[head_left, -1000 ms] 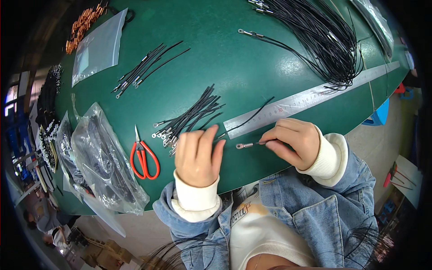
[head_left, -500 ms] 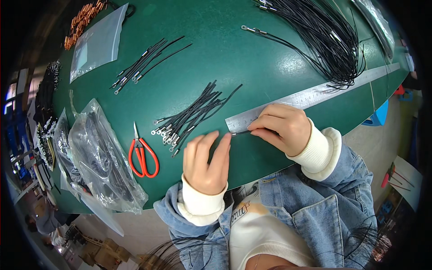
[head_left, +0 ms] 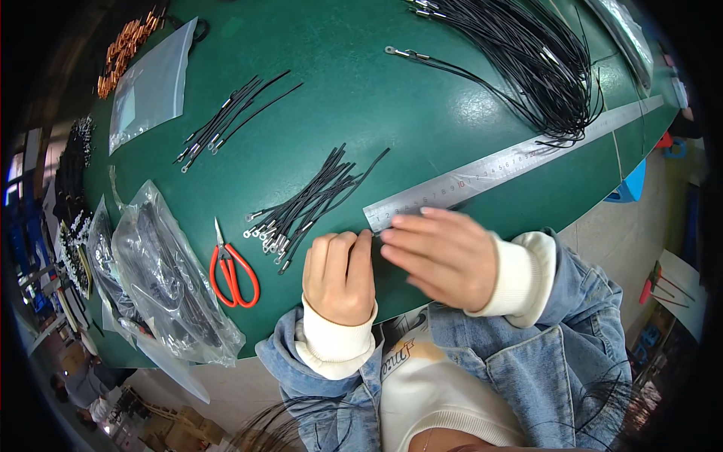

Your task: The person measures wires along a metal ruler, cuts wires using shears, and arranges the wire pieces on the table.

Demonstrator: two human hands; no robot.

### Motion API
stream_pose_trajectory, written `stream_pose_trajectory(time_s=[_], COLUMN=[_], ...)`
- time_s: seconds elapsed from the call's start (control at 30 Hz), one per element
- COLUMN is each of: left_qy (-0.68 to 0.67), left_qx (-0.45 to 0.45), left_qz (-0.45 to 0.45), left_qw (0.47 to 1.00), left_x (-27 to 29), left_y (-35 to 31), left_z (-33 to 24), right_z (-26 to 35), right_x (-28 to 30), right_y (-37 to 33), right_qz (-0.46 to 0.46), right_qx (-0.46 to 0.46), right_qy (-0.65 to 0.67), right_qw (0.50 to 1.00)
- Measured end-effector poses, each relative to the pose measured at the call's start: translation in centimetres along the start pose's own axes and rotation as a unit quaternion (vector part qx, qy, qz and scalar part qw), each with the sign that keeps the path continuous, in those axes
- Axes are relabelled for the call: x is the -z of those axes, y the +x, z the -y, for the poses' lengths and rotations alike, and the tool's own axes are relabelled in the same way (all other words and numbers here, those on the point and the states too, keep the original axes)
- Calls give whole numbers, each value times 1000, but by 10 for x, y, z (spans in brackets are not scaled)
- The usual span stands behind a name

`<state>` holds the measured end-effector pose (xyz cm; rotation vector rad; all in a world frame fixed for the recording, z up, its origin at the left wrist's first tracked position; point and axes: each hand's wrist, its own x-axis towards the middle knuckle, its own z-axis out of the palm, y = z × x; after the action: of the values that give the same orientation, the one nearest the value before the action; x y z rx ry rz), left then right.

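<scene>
A person's left hand (head_left: 340,277) rests knuckles-up on the dark green worktable (head_left: 361,98), fingers curled together over something too hidden to name, while the right hand (head_left: 440,256) lies flat and open-fingered beside it, fingertips meeting the left at the near end of a long steel ruler (head_left: 512,162). Whether either hand pinches a cord cannot be told. A second ago the right hand pinched a short black cord with a metal end, laid out in the open between the two hands; half a second ago both hands had moved up to the ruler, and that cord is now out of sight under them, which suggests it is being set against the ruler's end. Just left of the left hand lies a fan of short black cords with silver terminals (head_left: 305,203), and beyond it red-handled scissors (head_left: 233,270) and clear plastic bags of dark parts (head_left: 162,275). Farther up the table sit a second small bundle of cut cords (head_left: 226,120), a flat clear bag (head_left: 151,87), copper-coloured pieces (head_left: 124,45) and a large tangle of long black cords (head_left: 520,53).
</scene>
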<state>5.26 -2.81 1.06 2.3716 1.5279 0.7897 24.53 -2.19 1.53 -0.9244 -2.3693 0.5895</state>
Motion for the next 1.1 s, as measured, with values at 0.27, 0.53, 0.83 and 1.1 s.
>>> stream_pose_trajectory(time_s=[0.27,0.53,0.83,1.1], left_qy=[0,-7,28,48], left_qx=[18,11,62,118], left_qz=[2,1,-75,-127], left_qw=[1000,1000,995,984], left_x=[1,0,18,31], left_y=[1,5,0,-12], left_z=[-2,-1,13,28], right_z=[-3,-6,-14,-74], right_x=[3,6,65,10], right_y=[-12,-14,36,181], right_qz=[129,134,143,69], right_qx=[-54,-59,-8,132], right_qy=[-30,-25,-16,-42], right_qw=[990,989,990,988])
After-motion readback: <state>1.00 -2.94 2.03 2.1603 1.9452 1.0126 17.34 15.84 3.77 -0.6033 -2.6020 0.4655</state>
